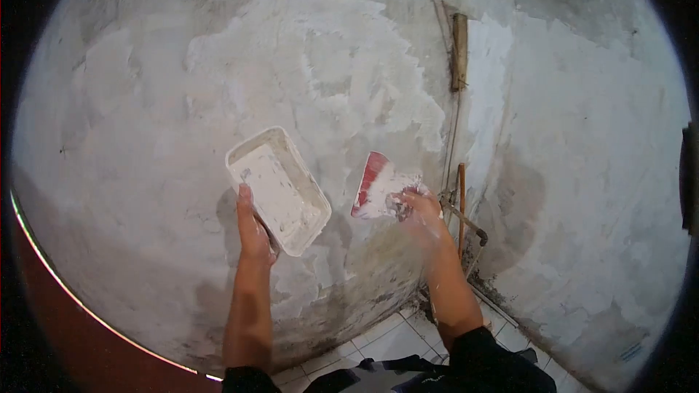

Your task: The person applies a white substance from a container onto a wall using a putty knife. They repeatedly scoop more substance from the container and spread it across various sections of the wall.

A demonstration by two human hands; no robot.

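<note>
My left hand (255,231) grips a shallow white plastic tray (300,164) by its lower left side, the thumb over the rim. White putty (271,183) coats the tray's inside, and the tray is tilted so that its opening faces me. To its right, my right hand (424,211) is closed on a putty scraper (374,183). The scraper's wide reddish blade points left toward the tray, apart from it, and white putty covers much of it. Its handle is mostly hidden by my fingers. White smears mark both hands.
A grey plastered wall (349,65) with whiter patches stands ahead and meets another wall (597,138) at the right. Near the corner are a wooden strip (459,52), a cable, an orange pipe (461,204) and a dark bent pipe (480,235). White tiles (393,342) cover the floor.
</note>
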